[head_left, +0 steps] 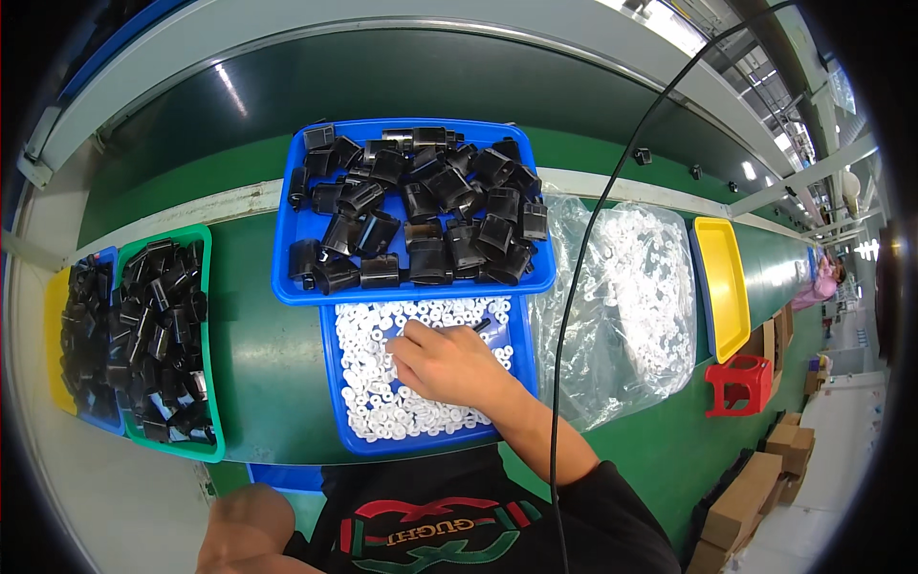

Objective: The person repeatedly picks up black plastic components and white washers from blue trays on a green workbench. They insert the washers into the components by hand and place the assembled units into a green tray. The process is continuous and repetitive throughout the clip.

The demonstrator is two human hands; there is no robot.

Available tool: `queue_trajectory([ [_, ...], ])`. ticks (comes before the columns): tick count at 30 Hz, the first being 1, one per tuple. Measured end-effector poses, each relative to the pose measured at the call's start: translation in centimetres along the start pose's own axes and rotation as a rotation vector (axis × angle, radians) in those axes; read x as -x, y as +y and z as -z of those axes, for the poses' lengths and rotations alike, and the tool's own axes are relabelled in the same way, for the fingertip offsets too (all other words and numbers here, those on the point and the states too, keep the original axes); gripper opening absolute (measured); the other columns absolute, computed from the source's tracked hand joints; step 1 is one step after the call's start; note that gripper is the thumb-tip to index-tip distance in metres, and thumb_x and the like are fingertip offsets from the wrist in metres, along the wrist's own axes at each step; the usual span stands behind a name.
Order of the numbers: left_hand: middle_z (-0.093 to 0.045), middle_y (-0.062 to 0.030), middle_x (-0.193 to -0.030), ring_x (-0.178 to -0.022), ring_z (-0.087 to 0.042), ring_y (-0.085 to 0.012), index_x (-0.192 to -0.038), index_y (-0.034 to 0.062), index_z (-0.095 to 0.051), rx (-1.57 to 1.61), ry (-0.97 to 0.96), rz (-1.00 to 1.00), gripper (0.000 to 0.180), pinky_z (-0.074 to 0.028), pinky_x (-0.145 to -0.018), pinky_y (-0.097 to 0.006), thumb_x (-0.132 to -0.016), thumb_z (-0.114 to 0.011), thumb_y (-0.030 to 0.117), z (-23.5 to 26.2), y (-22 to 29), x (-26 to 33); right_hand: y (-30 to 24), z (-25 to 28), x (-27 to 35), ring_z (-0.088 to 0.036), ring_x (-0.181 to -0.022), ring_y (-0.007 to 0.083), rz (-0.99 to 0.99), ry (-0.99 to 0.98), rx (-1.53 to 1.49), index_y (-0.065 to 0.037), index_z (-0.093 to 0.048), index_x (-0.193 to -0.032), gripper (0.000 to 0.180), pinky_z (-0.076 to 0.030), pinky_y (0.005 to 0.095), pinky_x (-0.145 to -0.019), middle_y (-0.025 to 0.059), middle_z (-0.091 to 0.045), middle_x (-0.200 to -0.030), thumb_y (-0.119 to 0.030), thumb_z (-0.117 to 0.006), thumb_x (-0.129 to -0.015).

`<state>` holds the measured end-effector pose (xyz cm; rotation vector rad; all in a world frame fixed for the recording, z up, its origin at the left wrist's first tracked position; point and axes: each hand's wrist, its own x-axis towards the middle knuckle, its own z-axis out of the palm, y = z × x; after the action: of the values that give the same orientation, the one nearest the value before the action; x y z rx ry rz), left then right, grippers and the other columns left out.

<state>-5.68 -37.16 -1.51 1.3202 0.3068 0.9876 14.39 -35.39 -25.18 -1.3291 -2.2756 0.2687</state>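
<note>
My right hand [448, 365] reaches over a blue tray [337, 390] of small white plastic rings [375, 407]. Its fingers are curled together and touch the rings at the middle of the tray; what is between the fingertips, if anything, is hidden. A small black piece [481, 325] shows among the rings, just beyond the knuckles. Behind this tray, overlapping its far edge, stands a larger blue tray [290, 251] loaded with black plastic housings [421, 196]. Bare skin shows at the lower left, but my left hand is out of the picture.
A clear bag [612, 306] of white rings lies to the right, with a yellow tray [719, 287] past it. On the left, a green tray [212, 383] holds black parts. A black cable [564, 354] hangs across the view. A red stool [739, 385] stands on the floor.
</note>
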Motion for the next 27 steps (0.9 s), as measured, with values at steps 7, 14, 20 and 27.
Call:
queue_trajectory([
  [7,-0.039,0.0042,-0.05,-0.038,-0.027,-0.0096,-0.086,0.0132,-0.05,-0.007,0.051,-0.13,0.033,-0.019,-0.042,-0.03,-0.102,-0.045,0.041,-1.8,-1.1,0.2,-0.5,0.3,0.0,-0.059,-0.05,0.0194,0.073,0.119,-0.078,-0.01,-0.059,-0.081,0.014,-0.047,0.0318,-0.043,0.0011,-0.059,-0.083,-0.006,-0.069,-0.073],
  [14,-0.043,0.0052,-0.05,-0.037,-0.033,-0.0099,-0.091,0.0126,-0.055,0.002,-0.017,0.127,0.035,-0.022,-0.039,-0.03,-0.102,-0.046,0.044,-1.0,-0.2,0.7,0.1,0.2,0.2,-0.061,-0.054,0.0167,0.088,0.136,-0.098,-0.01,-0.061,-0.084,0.017,-0.05,0.0288,-0.047,-0.0003,-0.06,-0.087,-0.006,-0.071,-0.071],
  [20,-0.046,-0.0047,-0.062,-0.053,-0.047,-0.015,-0.073,0.0055,-0.046,0.352,-0.394,-0.005,0.028,-0.035,-0.041,-0.026,-0.096,-0.056,0.018,5.9,-4.4,0.5,-0.6,0.8,-0.3,-0.059,-0.053,0.0161,0.086,0.089,-0.078,-0.011,-0.064,-0.089,0.019,-0.049,0.0285,-0.047,0.0006,-0.057,-0.087,-0.008,-0.073,-0.073],
  [27,-0.059,-0.0064,-0.079,-0.071,-0.053,-0.0199,-0.088,0.0033,-0.065,-1.143,0.25,0.013,0.012,-0.043,-0.065,-0.031,-0.078,-0.073,0.004,8.9,-15.5,-5.3,0.7,0.3,0.2,-0.057,-0.05,0.0176,0.074,0.152,-0.055,-0.012,-0.057,-0.078,0.017,-0.047,0.0301,-0.046,0.0018,-0.051,-0.075,-0.012,-0.074,-0.074],
])
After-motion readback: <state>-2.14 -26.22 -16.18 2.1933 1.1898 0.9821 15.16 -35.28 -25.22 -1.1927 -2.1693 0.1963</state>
